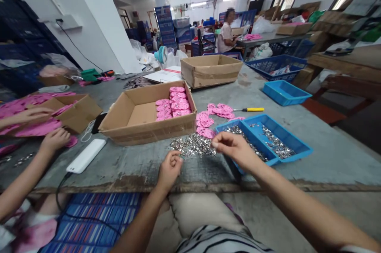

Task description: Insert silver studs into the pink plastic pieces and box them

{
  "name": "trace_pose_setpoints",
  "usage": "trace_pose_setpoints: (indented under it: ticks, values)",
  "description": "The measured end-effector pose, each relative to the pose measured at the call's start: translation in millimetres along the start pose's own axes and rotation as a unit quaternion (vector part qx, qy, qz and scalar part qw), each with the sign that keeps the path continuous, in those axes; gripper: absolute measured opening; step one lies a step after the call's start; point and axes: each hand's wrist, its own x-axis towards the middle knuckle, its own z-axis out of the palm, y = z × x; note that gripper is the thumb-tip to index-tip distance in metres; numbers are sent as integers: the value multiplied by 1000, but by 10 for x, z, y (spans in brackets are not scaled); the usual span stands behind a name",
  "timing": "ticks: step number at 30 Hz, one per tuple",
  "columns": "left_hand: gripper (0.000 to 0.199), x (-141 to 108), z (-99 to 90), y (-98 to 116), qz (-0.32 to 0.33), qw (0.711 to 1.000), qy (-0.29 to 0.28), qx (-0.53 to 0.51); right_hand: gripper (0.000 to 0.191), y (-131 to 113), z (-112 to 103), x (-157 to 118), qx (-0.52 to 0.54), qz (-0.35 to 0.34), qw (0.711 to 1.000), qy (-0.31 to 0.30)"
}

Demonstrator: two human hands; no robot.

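Observation:
My left hand (pixel 170 168) is at the near edge of a heap of small shiny metal pieces (pixel 193 145) on the table, its fingers curled in. What it holds, if anything, is too small to make out. My right hand (pixel 233 147) is over the right end of the heap, thumb and fingertips pinched together; anything between them is hidden. Behind my right hand is a blue two-part tray (pixel 293 155) with more metal pieces in both compartments. Pink flower-shaped pieces (pixel 204 120) lie just beyond the heap.
A cardboard box (pixel 143 136) with stacked pink pieces stands ahead, another box (pixel 205 74) behind it. A yellow-handled tool (pixel 254 109) and a blue tray (pixel 285 92) are to the right. At left are a white power bank (pixel 86 155) and a co-worker's hands (pixel 55 140).

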Motion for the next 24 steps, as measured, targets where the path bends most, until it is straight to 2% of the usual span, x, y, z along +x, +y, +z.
trace_pose_setpoints:
  ticks: [3, 5, 7, 8, 9, 10, 12, 15, 19, 24]
  values:
    - [29, 10, -10, 22, -19, 998, 24, -55, 24, -66, -300, 65, -112, -11, 993, 27]
    - [28, 4, -21, 45, -11, 998, 14, -65, 23, -47, -553, 250, -217, 0, 972, 93]
    - [27, -8, -27, 59, -8, 998, -10, -62, 24, 30, -809, 552, -328, 65, 927, 168]
    - [26, -14, -28, 63, -9, 998, -20, -59, 25, 88, -916, 724, -397, 122, 894, 167]
    - [26, -19, -29, 66, -12, 998, -26, -57, 28, 155, -998, 894, -461, 177, 859, 132]
    - [27, -23, -31, 67, -15, 998, -30, -57, 29, 229, -1050, 1051, -478, 200, 849, 100]
    - [27, -25, -34, 68, -21, 997, -32, -60, 31, 382, -1067, 1296, -500, 221, 836, 48]
    - [28, -21, -39, 66, -21, 997, -26, -72, 37, 587, -957, 1482, -517, 223, 826, -9]
    - [29, -12, -39, 58, -21, 996, -18, -84, 42, 766, -842, 1538, -541, 228, 809, -43]
    - [26, -5, -32, 51, -20, 996, -17, -81, 33, 874, -875, 1505, -557, 230, 796, -56]
